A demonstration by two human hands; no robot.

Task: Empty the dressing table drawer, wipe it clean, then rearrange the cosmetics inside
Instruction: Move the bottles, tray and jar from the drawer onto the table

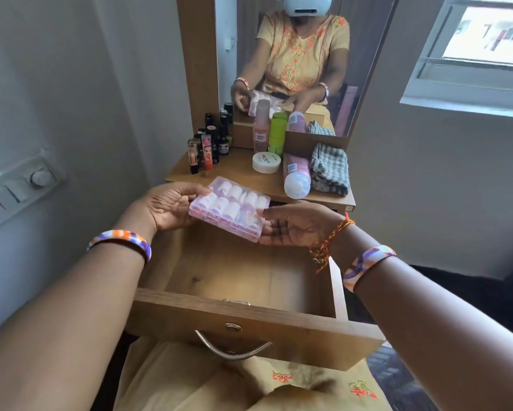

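A clear pink plastic case (230, 208) with several small white-capped bottles inside is held level above the open wooden drawer (249, 280), whose inside shows bare wood. My left hand (169, 207) grips the case's left end and my right hand (290, 223) grips its right end. On the dressing table top (237, 173) stand several lipsticks and dark small bottles (207, 149) at the left, a pink bottle (261, 129), a green tube (277, 136), a white round jar (266, 162) and a pink bottle lying on its side (296, 175).
A checked grey cloth (329, 167) lies folded at the table's right end. A mirror (293, 54) rises behind the table. A wall switch panel (18, 188) is at the left, a window (480, 46) at the upper right. The drawer's metal handle (234, 348) points toward my lap.
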